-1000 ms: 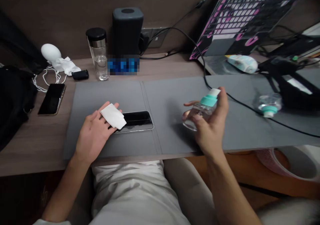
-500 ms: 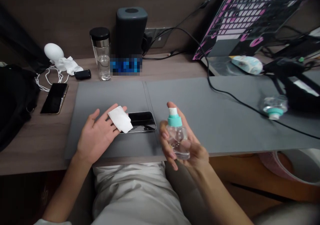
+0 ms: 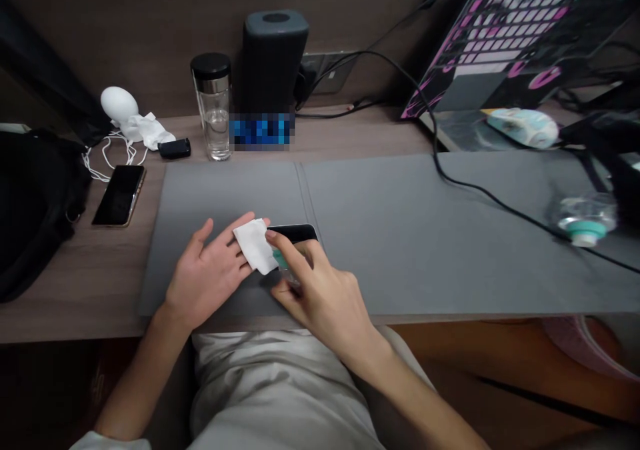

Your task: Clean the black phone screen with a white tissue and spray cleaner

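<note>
My left hand [image 3: 213, 277] is palm up with its fingers stretched out and spread. A folded white tissue [image 3: 254, 245] lies across those fingers. My right hand [image 3: 325, 290] is closed around a small clear spray bottle with a teal collar [image 3: 281, 259], its index finger at the top. The bottle's top is close beside the tissue's right edge; most of its body is hidden by my hand. Under both hands, a black-screened phone [image 3: 300, 232] rests on the grey desk mat [image 3: 400, 237], partly covered.
A second clear bottle with a teal collar [image 3: 587, 220] lies at the right by a black cable [image 3: 493, 197]. Behind are a glass tumbler [image 3: 217, 123], a dark box-shaped device [image 3: 275, 57] and a mouse [image 3: 523, 128]. Another phone [image 3: 119, 195] and a black bag [image 3: 37, 217] are left.
My right hand has turned over and moved left, bringing the spray bottle from upright beside the phone to the tissue. My left hand stays palm up; the view has shifted slightly.
</note>
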### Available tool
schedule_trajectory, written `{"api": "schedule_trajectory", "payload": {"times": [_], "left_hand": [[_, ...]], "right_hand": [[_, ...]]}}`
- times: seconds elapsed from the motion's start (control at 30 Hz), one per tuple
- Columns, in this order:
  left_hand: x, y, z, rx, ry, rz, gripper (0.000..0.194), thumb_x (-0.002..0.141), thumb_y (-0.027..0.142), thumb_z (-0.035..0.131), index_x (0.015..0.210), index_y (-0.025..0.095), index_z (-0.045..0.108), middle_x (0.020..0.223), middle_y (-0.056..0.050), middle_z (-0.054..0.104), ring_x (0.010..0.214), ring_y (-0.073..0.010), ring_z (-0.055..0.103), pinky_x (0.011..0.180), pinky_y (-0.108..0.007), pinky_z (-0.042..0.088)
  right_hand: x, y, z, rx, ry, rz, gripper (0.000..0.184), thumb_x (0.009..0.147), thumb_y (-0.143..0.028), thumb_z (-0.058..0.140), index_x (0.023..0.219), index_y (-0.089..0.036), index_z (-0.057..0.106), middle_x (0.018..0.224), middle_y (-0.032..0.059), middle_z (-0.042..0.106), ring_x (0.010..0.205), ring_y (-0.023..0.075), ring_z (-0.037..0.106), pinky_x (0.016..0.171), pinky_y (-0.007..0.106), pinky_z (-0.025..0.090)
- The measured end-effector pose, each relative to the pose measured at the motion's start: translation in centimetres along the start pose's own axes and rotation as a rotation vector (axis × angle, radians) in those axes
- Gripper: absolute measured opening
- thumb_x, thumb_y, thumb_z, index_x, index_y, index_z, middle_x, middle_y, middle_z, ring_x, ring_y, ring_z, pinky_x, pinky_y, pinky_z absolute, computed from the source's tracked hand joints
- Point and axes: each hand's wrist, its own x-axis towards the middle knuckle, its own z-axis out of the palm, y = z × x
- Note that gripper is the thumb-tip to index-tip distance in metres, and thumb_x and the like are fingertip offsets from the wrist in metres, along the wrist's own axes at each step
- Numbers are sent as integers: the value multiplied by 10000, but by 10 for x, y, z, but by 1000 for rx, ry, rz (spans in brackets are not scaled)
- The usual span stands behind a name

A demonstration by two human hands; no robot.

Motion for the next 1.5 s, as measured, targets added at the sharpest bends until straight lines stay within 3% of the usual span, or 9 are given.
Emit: {"api": "schedule_trajectory", "payload": {"times": [0.63,0.83,1.0,1.13,1.23,1.3,1.37,1.43,1.5], "left_hand": [[-2,3,7,-177,-14,-23,711,1121,554,299,1658,95,384,1660,-177,507,1575,-311,448,1333,-497,278],[-2,2,5,-225,-30,-14,701,1119,551,340,1644,92,409,1636,-176,539,1578,-316,443,1339,-498,255],[-1,-1,1,-227,-47,20,663,1099,498,409,1621,91,440,1623,-184,551,1558,-347,470,1328,-541,283],[0,-2,2,-227,-55,46,634,1098,440,406,1604,60,460,1627,-191,543,1565,-350,459,1321,-543,313],[1,-1,4,-221,-20,44,627,1104,418,383,1597,40,467,1618,-186,554,1589,-321,425,1340,-507,297],[2,0,5,-212,11,40,613,1112,405,370,1604,52,465,1610,-173,567,1601,-295,410,1354,-484,278],[2,-1,6,-201,25,44,578,1123,395,366,1586,75,499,1602,-158,580,1603,-282,407,1354,-480,285],[1,-2,6,-195,20,55,528,1132,386,369,1514,91,583,1592,-147,594,1595,-284,422,1342,-482,316],[1,-3,5,-196,-2,62,481,1141,368,373,1432,111,656,1582,-130,608,1571,-284,462,1324,-479,351]], "right_hand": [[2,0,1,25,-46,-5,590,940,-182,487,1517,-300,514,985,23,624,602,124,597,415,210,304],[-5,6,-1,130,-5,40,634,938,-204,535,1557,-325,471,1003,16,664,604,136,646,419,222,402],[-16,47,-12,389,325,290,893,937,-296,692,1709,-303,243,1281,119,711,896,225,751,806,394,648],[-17,109,-16,392,576,321,864,908,-374,810,1658,-307,385,1151,102,758,1108,312,746,1195,656,428],[-21,158,-7,463,545,358,799,893,-384,835,1601,-339,469,1233,131,771,1190,328,744,1089,604,544],[-26,177,0,467,538,367,862,783,-365,931,1551,-306,545,1152,149,806,1014,332,799,933,557,627],[-29,177,1,479,537,357,936,740,-338,962,1572,-326,532,1297,169,772,1126,353,782,975,561,618],[-31,155,-4,476,607,319,951,835,-332,895,1637,-462,401,1654,82,527,1525,326,511,1210,570,454],[-32,120,-10,453,762,260,740,990,-290,723,1634,-474,408,1710,20,434,1616,316,360,1323,596,278]]}}
